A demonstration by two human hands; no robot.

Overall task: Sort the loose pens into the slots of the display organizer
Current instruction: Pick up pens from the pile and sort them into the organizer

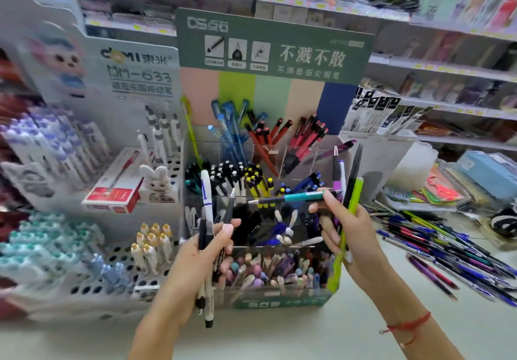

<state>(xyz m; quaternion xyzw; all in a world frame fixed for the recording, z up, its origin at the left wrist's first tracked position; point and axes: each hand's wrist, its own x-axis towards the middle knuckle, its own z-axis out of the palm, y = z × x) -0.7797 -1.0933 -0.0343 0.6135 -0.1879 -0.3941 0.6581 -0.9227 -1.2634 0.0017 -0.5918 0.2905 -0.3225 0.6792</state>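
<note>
1. Our right hand (355,236) is at centre right of the frame. Its fingers (330,200) pinch a teal pen (296,197) lying level, tip pointing left, and the same hand clasps an upright bundle: we count a lime-green pen (348,228), a purple one, a dark one and perhaps a white one.
2. Our left hand (195,259), lower centre, curls round three or four upright pens, a white pen (207,205) the tallest.
3. We judge the step to be picking one pen out for slotting; next it must be turned upright and dropped into a matching slot.
4. The display organizer (282,302) stands just behind both hands, in four tiers of clear slots.
5. At lower right, loose pens (447,250) too many to count lie on the worktop (321,331).
</note>
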